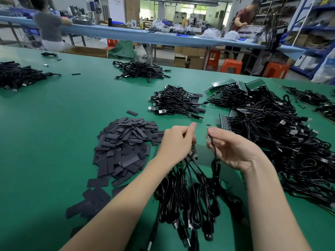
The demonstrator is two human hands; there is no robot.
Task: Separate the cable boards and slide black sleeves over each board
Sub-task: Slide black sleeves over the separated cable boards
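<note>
At six o'clock, a bunch of glossy black USB cables is seen hanging down onto the green matted worktable, their plugs resting near the lower edge. The cables' small circuit boards are gripped in the left hand, whose fingers are curled around them, the thumb raised. Just beside it, toward three o'clock, a single small board on its black cable is pinched between the thumb and curled fingers of the right hand; the two hands are held slightly apart above the table. At nine o'clock from the hands, a loose heap of flat matte-black sleeves is spread out, with several strays lying nearer the lower left. To the right, at three o'clock, a large tangle of black cables still joined to green board strips is piled. At twelve o'clock, a smaller stack of sleeved black cables is laid, with a further pile of black cables beyond it. In the far background, a long blue workbench and orange plastic stools are visible.
</note>
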